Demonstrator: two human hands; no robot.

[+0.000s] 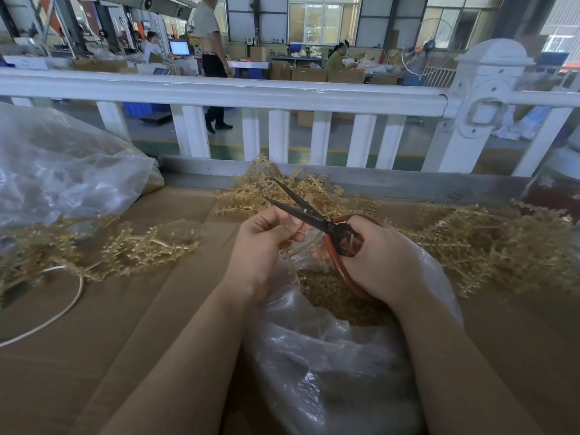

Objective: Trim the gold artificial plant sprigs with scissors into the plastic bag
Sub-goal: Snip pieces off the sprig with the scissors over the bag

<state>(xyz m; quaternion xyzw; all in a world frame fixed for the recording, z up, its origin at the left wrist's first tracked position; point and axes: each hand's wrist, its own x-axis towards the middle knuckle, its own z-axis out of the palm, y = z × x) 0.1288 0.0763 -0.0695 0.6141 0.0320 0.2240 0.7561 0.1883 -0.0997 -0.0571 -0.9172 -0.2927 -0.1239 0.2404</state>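
Right hand point(381, 255) grips scissors point(314, 216), blades open toward 11 o'clock. Left hand point(266, 243), fingers curled, pinches a gold sprig point(301, 246) over the plastic bag point(329, 356) so cuttings drop in. More sprigs point(470, 243) w/ cardboard under, at 3 o'clock.

No words or numbers can be read here.

The lit computer screen point(179, 48) far back in the hall glows blue and white, but its writing is too small and blurry to make out. A small green and white sign point(249, 41) on the back wall shows only a fuzzy shape, with no letters that can be told. The red and orange panels point(94, 14) at the far left have marks that are just smears. The brown cardboard-covered bench point(103, 309), the black scissors with red handles point(317, 219) and the clear plastic bag point(329, 365) carry no print that shows.
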